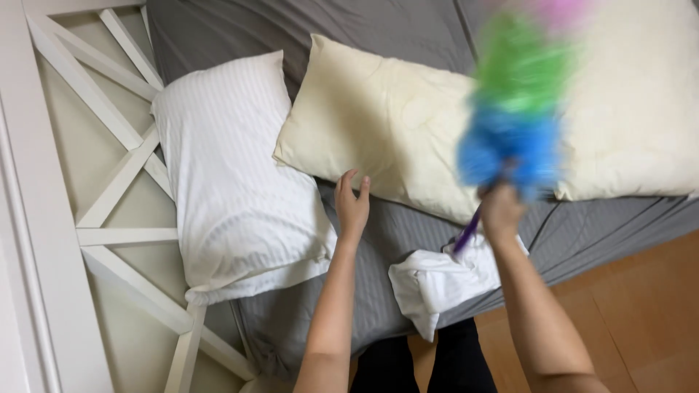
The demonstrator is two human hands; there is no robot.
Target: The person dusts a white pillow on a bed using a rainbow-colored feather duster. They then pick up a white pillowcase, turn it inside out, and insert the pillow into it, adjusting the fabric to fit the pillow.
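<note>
1. While grey-sheeted bed (408, 240) sits between white headboard (116, 182) and wood floor (641, 306), cream pillow (378, 124) lies flat.
2. Right hand (501, 211) grips duster (520, 102), blurred; long axis points up and away over the pillows.
3. Left hand (352, 204), fingers spread, touches the cream pillow's edge.

Single head view, looking steeply down from above the near edge of the bed (408, 240), close enough that both forearms enter from the bottom of frame. Headboard (116, 182) runs along the left of the bed, wood floor (641, 306) shows at its lower right. No second view to compare.
</note>
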